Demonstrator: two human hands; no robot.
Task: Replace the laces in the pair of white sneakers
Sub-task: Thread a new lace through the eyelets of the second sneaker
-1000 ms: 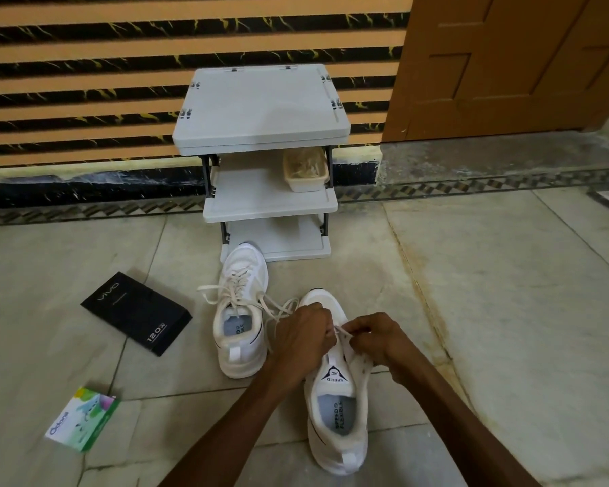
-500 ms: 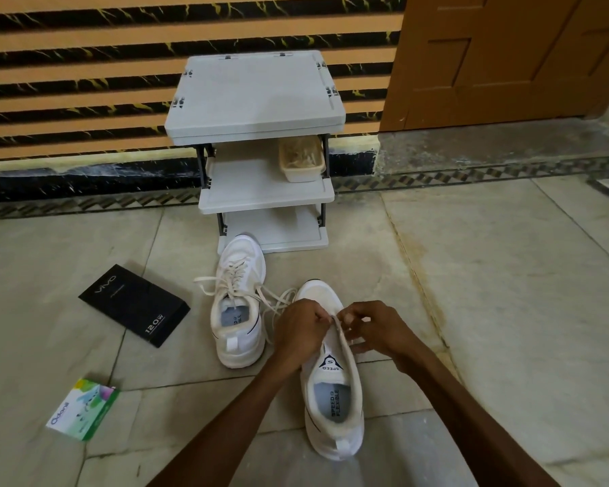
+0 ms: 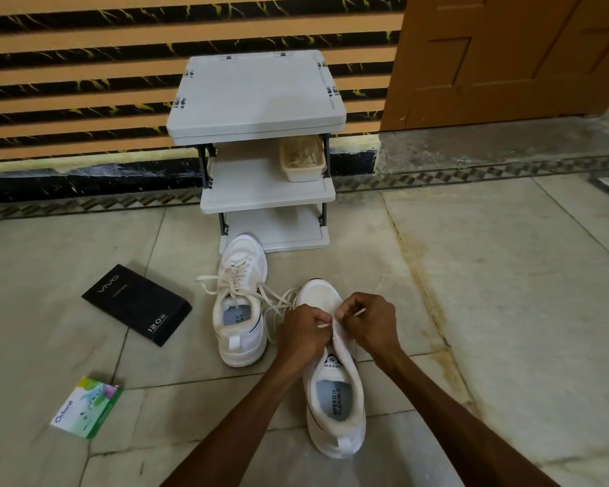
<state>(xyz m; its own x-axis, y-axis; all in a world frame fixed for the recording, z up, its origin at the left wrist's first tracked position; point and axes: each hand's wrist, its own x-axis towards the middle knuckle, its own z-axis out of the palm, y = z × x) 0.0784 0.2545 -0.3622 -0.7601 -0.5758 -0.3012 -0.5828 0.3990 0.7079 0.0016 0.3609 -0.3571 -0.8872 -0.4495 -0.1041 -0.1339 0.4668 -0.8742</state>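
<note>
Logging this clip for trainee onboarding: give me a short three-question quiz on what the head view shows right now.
1. True or false: the black box lies on the floor to the right of both sneakers.
2. Where on the rack does the basket sit? A) top surface B) middle shelf C) bottom shelf
3. The left hand and right hand pinch a lace at which shoe: the nearer sneaker or the farther sneaker?
Key: 1 false, it lies to their left; 2 B; 3 the nearer sneaker.
</note>
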